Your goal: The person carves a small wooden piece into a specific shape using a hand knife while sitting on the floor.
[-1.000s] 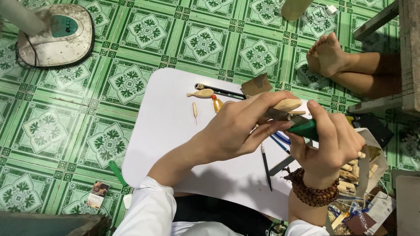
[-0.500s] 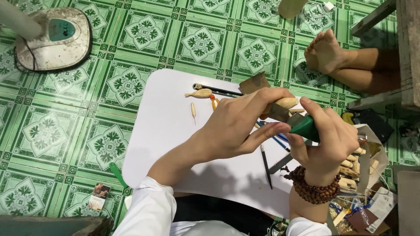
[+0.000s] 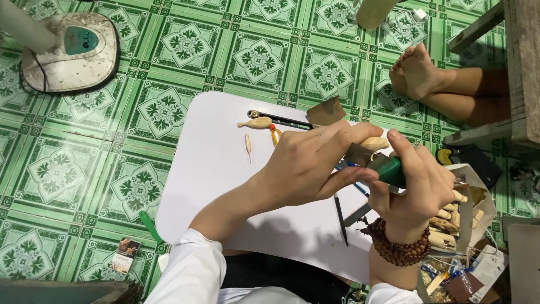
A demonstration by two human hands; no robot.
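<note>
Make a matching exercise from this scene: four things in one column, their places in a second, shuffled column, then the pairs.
Things:
1. pale carved wooden piece
2. green-handled carving tool
3. brown wooden bead bracelet
4. beige fan base

Places:
A. on the green tiled floor, top left
B. around the right wrist
C. in the left hand
D. in the right hand

Pairs: 1-C, 2-D, 3-B, 4-A
</note>
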